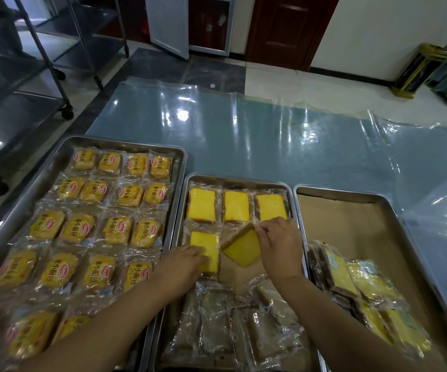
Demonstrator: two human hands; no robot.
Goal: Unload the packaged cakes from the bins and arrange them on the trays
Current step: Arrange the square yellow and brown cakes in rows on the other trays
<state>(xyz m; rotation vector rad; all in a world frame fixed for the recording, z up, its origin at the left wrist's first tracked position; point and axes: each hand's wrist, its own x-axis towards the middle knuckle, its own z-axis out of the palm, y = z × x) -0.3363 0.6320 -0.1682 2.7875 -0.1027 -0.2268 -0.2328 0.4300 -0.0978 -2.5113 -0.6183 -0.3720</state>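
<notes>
Three steel trays stand side by side. The left tray [56, 154] is full of yellow wrapped buns [115, 229] in rows. In the middle tray [239, 181], three yellow cake slices [236, 206] lie along the far row. My left hand [183, 260] rests flat on a fourth slice [209, 244] at the left of the second row. My right hand [280, 247] pinches the wrapper of a tilted slice [241, 251] beside it. Several wrapped slices [222, 326] lie loose at the near end. The right tray [351, 196] holds a heap of wrapped cakes [351, 285].
The trays sit on a table covered by a shiny blue plastic sheet [270, 135]. Steel rack trolleys on wheels [42, 63] stand at the left on the floor. A dark wooden door [286, 28] and a gold-trimmed bin [418, 71] are beyond the table.
</notes>
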